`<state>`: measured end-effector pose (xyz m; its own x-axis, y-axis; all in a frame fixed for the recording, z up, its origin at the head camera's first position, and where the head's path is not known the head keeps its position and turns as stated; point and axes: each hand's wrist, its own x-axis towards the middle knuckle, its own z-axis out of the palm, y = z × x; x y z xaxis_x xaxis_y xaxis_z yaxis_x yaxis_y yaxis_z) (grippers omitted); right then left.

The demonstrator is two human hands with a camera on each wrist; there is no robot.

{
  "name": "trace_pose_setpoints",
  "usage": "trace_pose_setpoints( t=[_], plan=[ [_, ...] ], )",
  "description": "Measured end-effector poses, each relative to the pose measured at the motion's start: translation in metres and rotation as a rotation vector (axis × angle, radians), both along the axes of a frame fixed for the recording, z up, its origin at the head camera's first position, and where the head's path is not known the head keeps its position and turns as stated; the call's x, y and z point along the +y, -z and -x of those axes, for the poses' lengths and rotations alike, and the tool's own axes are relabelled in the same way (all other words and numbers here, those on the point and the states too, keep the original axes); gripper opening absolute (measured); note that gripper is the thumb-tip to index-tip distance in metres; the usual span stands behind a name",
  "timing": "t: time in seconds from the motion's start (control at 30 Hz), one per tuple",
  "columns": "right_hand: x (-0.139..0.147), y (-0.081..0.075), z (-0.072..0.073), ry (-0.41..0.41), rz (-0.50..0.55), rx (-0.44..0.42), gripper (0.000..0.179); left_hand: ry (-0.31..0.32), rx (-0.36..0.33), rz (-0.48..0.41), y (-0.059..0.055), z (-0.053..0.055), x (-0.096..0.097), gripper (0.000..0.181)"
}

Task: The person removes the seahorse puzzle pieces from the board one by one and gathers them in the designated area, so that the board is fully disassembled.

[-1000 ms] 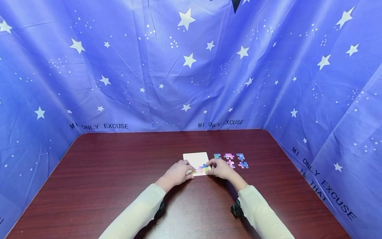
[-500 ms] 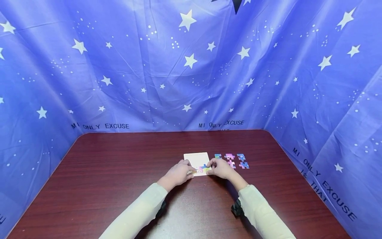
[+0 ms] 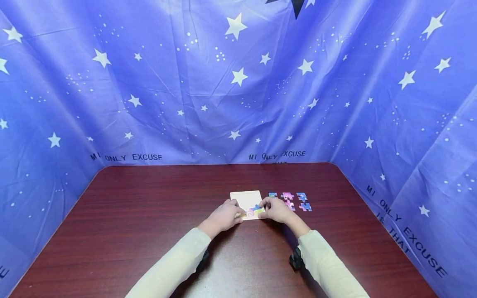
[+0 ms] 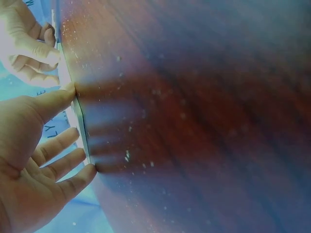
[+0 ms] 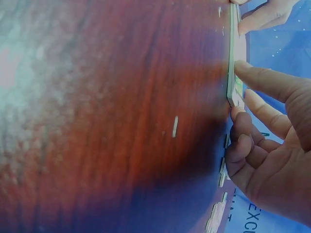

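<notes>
A pale puzzle board [image 3: 244, 198] lies on the table, with pink, blue and yellow-green jigsaw pieces [image 3: 251, 212] fitted along its near side. My left hand [image 3: 223, 216] rests at the board's near left corner. In the left wrist view its thumb and fairly straight, spread fingers [image 4: 58, 143] touch the board's edge. My right hand [image 3: 277, 210] is at the near right corner. Its thumb and index finger are set about a green jigsaw piece [image 5: 239, 83] there, while the other fingers curl beside the board's edge. Both hands hide parts of the pieces.
Several loose jigsaw pieces [image 3: 302, 197], pink and blue, lie in two rows right of the board, partly behind the right hand. The dark red wooden table [image 3: 156, 194] meets a blue star-printed curtain [image 3: 208, 82] at the back and sides.
The whole head view shifts slightly right and down. Both hands keep nearly the same places on the board, and the loose pieces lie as before.
</notes>
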<state>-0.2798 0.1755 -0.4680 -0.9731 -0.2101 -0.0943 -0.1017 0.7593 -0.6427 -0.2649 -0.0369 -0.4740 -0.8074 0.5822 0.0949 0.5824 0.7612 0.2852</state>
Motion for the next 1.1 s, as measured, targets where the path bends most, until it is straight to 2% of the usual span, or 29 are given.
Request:
trace_pose_setpoints(
  t=[0.3, 0.6, 0.8, 1.1],
  plan=[
    [-0.0008, -0.0024, 0.0006, -0.020, 0.029, 0.030, 0.027, -0.002, 0.003, 0.007, -0.0002, 0.0013, 0.0015, 0.023],
    [-0.0032, -0.0016, 0.0009, -0.060, -0.005, 0.057, 0.023, -0.013, 0.004, 0.011, -0.0016, -0.0002, 0.0023, 0.022],
    [-0.0049, -0.0005, 0.0010, -0.060, -0.035, 0.075, 0.026, -0.009, 0.012, 0.011, 0.0010, 0.0003, 0.0024, 0.022],
    [-0.0071, 0.0008, 0.0009, -0.054, -0.014, 0.090, 0.028, -0.005, 0.021, 0.006, 0.0015, 0.0016, 0.0024, 0.021]
  ],
)
